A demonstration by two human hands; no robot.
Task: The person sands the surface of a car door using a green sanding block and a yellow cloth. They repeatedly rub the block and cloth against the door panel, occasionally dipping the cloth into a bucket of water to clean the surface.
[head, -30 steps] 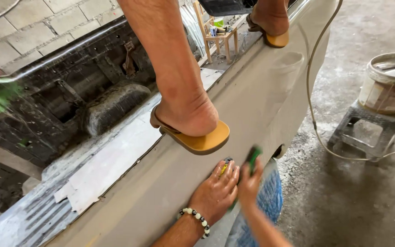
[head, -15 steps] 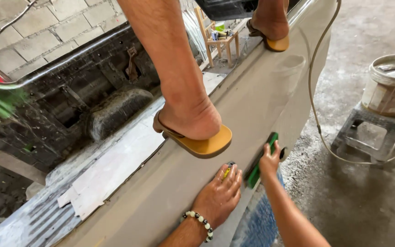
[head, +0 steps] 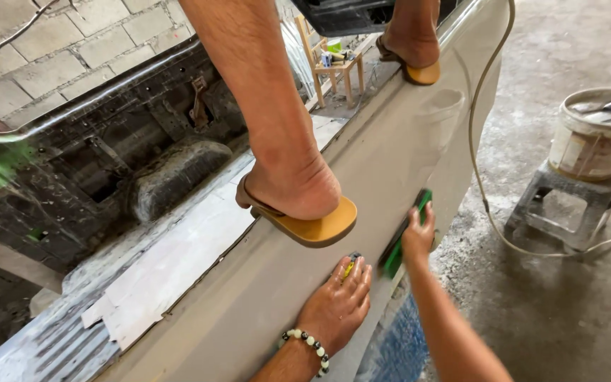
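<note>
My left hand (head: 337, 304), with a bead bracelet on the wrist, lies flat on the grey-primed side panel (head: 277, 283) of a truck bed and covers a small yellow-and-dark object (head: 348, 267). My right hand (head: 417, 239) grips a green sanding block (head: 404, 233) pressed against the panel's outer face. Just above my hands, another person's foot in a yellow sandal (head: 305, 219) stands on the panel's top edge. That person's second sandalled foot (head: 413, 60) stands farther along the edge.
A dirty white bucket (head: 595, 134) sits on a small grey stool (head: 567, 212) at the right on the concrete floor. A pale cable (head: 486, 177) hangs down the panel. The stripped truck bed (head: 164, 170) and a block wall (head: 51, 56) lie left. A small wooden stool (head: 330, 71) stands behind.
My right hand has slid the green block up and forward along the panel. My left hand has stayed flat in place. The sandalled foot above has not moved.
</note>
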